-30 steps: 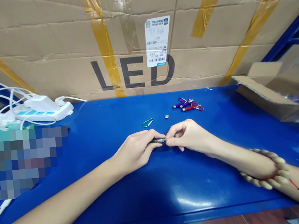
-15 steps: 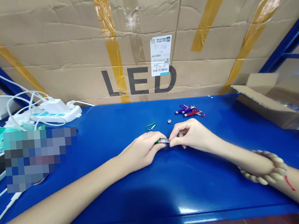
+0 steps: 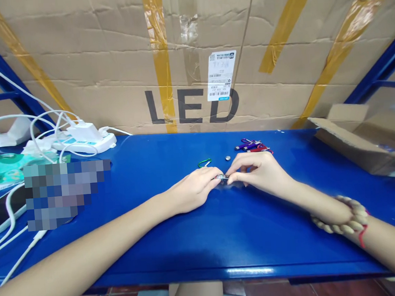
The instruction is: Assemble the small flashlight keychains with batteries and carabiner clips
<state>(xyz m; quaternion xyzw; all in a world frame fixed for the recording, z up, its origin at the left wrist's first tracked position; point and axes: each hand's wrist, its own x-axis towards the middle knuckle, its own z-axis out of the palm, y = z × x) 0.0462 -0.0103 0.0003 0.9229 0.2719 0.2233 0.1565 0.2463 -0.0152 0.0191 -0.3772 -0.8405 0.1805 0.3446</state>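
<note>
My left hand (image 3: 194, 190) and my right hand (image 3: 257, 170) meet at the middle of the blue table (image 3: 204, 238), both closed on a small keychain flashlight (image 3: 221, 177). The left fingers wrap its body; the right thumb and fingers pinch its silver end. Just behind my hands lie a green carabiner clip (image 3: 204, 163) and a small round silver button cell (image 3: 228, 157). A little pile of purple and red keychain flashlights (image 3: 254, 146) lies behind my right hand. A beaded bracelet (image 3: 341, 218) is on my right wrist.
A big cardboard box marked LED (image 3: 191, 66) stands along the back edge. A white power strip with cables (image 3: 80, 141) sits at the left, beside green packets (image 3: 4, 168). An open cardboard box (image 3: 364, 139) is at the right. Blue shelf posts flank the table.
The camera has tilted and shifted, so everything sits further right and higher. My hands stay joined on the small flashlight, with the left fingers covering more of its body.
</note>
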